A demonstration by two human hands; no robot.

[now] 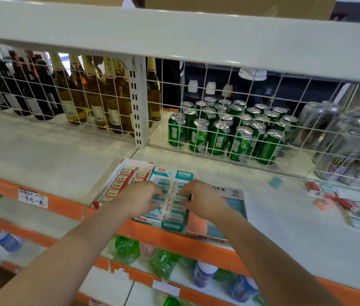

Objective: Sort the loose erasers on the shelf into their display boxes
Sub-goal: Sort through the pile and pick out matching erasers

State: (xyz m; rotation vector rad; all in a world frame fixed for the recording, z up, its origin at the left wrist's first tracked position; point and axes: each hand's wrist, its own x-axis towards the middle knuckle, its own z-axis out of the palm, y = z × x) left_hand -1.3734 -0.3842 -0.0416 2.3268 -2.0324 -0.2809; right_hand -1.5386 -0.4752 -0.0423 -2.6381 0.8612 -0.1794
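Three display boxes stand side by side at the shelf's front edge. The red box [128,175] at the left holds rows of red-and-white erasers. In the middle, the teal box [172,173] is packed with teal-and-white erasers. At the right lies a grey box [234,193] with pink and blue panels. My left hand [139,198] and my right hand [201,198] both rest on the teal box, fingers curled onto the erasers [173,208] in its rows. Loose erasers [355,208], red and teal, lie scattered at the shelf's right side.
A wire grid [218,120] backs the white shelf [42,155]; behind it stand glass bottles [90,96], green cans [221,131] and silver cans [346,146]. A small blue eraser [275,182] lies alone near the grid. Bottles sit on the lower shelf [163,261].
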